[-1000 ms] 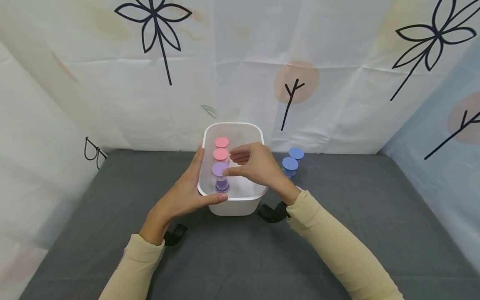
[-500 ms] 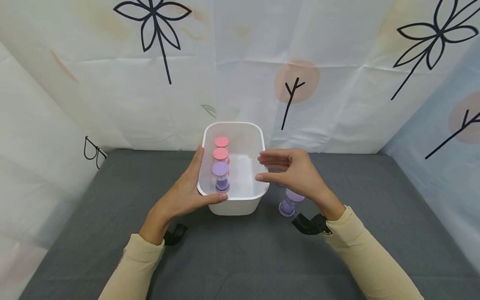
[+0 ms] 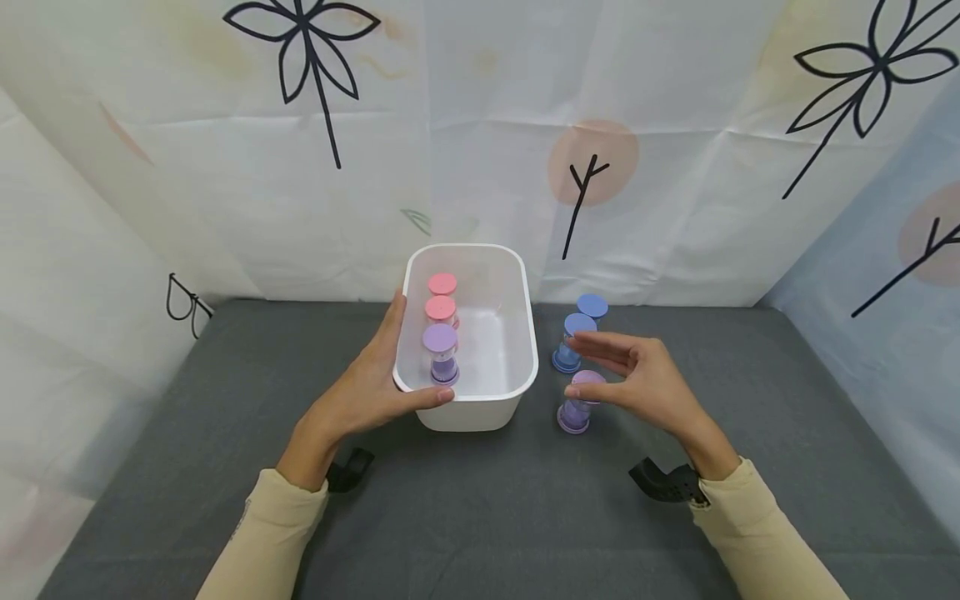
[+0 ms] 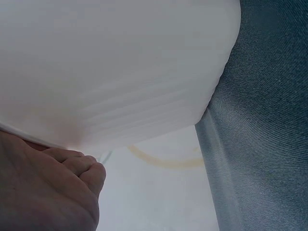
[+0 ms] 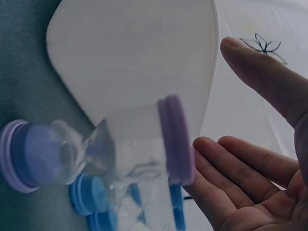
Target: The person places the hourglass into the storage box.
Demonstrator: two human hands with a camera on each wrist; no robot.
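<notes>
My left hand (image 3: 360, 379) holds the white plastic bin (image 3: 472, 415) by its near left corner, thumb over the front rim and fingers along the side. In the left wrist view its fingers lie against the bin's outer wall (image 4: 144, 67). Beside the bin, my right hand (image 3: 648, 383) has thumb and fingers spread apart at a purple-capped sand timer (image 3: 574, 415) standing on the table. The right wrist view shows that timer's top cap (image 5: 175, 139) close to the fingers, with the palm bare. Inside the bin stand a purple sand timer (image 3: 441, 338) and two pink ones (image 3: 440, 309).
Two blue sand timers, the nearer one (image 3: 580, 325) partly behind my right fingers and the farther one (image 3: 592, 305), stand right of the bin. A dark grey cloth (image 3: 480, 517) covers the table. Printed white curtains (image 3: 480, 167) rise behind and at both sides.
My right hand has come out of the bin and moved right to the purple sand timer on the table, uncovering the purple one inside. My left hand has stayed on the bin.
</notes>
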